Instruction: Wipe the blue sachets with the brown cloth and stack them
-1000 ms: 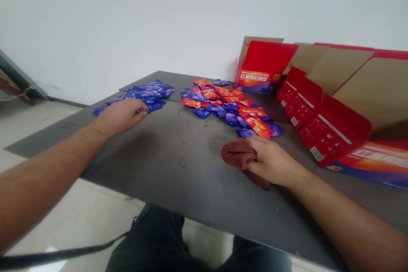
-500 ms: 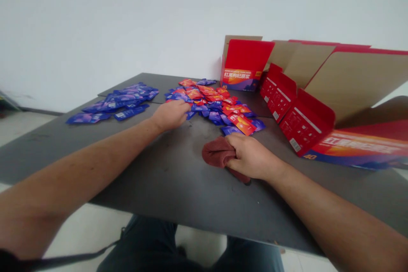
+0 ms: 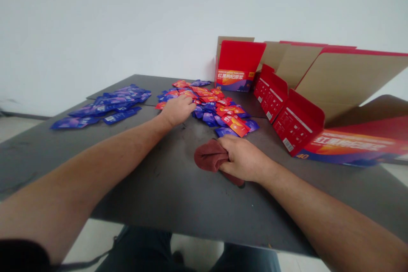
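Looks soft and matt: cloth (image 3: pixel 208 156) in grip of right hand (image 3: pixel 241 157). Just beyond grip: sachets (image 3: pixel 236 123), plastic-like film, glossy. Under grip: tabletop (image 3: pixel 185 204), matt, scuffed. Right of grip: cardboard boxes (image 3: pixel 296 128), smooth printed outside, matt inside.

Left hand (image 3: pixel 178 109) farther forward, palm down — right hand (image 3: pixel 240 157) nearer, clenched.

From my distant post I watched through one camera worn on the person's head, facing forward and down across the tabletop (image 3: pixel 172 208). It sat above and behind the left hand (image 3: pixel 178 109) and right hand (image 3: pixel 240 157), near enough that both arms (image 3: pixel 105 170) entered from the lower corners. I had the trouser legs (image 3: pixel 137 248) along the bottom and the pale wall (image 3: pixel 127 17) across the top.
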The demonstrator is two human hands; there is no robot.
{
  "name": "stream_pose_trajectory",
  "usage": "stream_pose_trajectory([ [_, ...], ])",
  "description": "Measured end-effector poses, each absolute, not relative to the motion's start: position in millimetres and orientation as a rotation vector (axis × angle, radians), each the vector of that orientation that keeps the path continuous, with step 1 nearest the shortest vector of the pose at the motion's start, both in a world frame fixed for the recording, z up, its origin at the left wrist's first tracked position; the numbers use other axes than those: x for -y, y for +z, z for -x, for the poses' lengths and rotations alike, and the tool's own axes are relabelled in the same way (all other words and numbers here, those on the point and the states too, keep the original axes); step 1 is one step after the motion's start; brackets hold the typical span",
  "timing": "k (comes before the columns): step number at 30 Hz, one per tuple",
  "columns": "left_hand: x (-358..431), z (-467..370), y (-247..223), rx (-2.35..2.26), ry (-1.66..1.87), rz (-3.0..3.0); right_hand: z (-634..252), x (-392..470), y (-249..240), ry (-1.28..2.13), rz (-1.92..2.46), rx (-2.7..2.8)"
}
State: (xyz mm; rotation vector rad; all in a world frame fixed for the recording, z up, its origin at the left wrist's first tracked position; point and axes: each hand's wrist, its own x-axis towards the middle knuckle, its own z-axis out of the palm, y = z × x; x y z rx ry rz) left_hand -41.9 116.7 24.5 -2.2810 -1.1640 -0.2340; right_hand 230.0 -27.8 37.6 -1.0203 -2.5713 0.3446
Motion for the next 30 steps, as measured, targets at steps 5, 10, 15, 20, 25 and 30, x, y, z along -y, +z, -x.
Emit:
stream_pose_trajectory([
  [5, -102.8, 45.1, 34.2, 1.046, -0.300, 2.244, -230.8, 28.5, 38.0, 0.371, 1.028, 2.573],
  [10, -81.4, 56.1, 46.2, 0.910, -0.346, 2.160, -230.9, 28.2, 37.4, 0.327, 1.042, 2.577],
  [15, -56.1, 72.6, 55.7, 0.927, -0.366, 2.128, -230.6, 27.9, 36.3, 0.319, 1.028, 2.568],
  [20, -24.8, 77.0, 71.7, 1.072, -0.559, 2.119, -230.7, 28.1, 36.4, 0.350, 1.033, 2.565],
  [25, -6.5, 50.6, 87.8, 1.350, -0.899, 2.336, -230.6, 29.3, 38.3, 0.373, 1.052, 2.567],
  [30, -16.9, 17.5, 60.6, 2.054, -1.707, 2.582, -230.4, 29.4, 38.7, 0.410, 1.074, 2.558],
])
